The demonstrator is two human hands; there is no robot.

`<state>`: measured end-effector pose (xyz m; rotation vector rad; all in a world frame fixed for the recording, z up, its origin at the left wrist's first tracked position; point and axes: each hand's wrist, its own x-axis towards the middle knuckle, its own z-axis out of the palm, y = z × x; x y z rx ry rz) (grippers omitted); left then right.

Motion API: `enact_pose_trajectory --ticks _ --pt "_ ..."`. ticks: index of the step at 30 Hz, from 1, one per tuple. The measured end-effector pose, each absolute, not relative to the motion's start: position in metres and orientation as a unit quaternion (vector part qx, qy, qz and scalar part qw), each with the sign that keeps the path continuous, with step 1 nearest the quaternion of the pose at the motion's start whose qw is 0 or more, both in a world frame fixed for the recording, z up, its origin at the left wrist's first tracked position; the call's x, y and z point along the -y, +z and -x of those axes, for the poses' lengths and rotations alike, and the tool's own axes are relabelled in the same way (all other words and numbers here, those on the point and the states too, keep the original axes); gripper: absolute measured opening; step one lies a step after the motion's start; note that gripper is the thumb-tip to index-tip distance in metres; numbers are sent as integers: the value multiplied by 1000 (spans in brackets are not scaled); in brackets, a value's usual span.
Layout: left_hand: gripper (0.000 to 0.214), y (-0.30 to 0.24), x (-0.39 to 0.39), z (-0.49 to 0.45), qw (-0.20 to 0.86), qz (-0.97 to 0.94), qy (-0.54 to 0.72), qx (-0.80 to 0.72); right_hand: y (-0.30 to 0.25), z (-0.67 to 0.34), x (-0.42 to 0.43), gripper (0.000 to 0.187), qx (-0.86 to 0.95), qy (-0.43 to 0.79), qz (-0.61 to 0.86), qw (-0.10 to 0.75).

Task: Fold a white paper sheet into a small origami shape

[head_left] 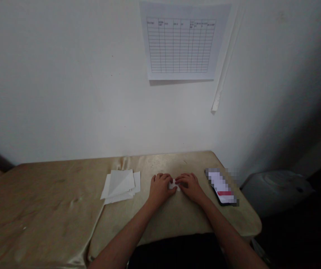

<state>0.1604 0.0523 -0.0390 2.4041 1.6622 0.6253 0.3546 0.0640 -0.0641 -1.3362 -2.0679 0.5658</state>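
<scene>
left hand (161, 188), right hand (191, 187): fingers narrow, pinching small white paper (173, 185) on desk (177, 220) between them; paper stack (119, 185) at its 9 o'clock. looks mid-shaping; next move probably calls for steady pinch.

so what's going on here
A person sits or stands at a cloth-covered table, with the left hand and right hand close together, fingers around a small white piece that looks like paper. It is too small to tell how firmly each hand grips it. Loosely stacked white sheets lie beyond the left hand's side, and a phone with its screen lit lies to the right.
</scene>
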Motion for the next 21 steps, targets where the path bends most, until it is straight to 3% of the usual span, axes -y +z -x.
enact_pose_trajectory --ticks 21 --pt "34 -38 -51 -165 63 -799 210 -560 -70 -357 -68 34 778 220 503 306"
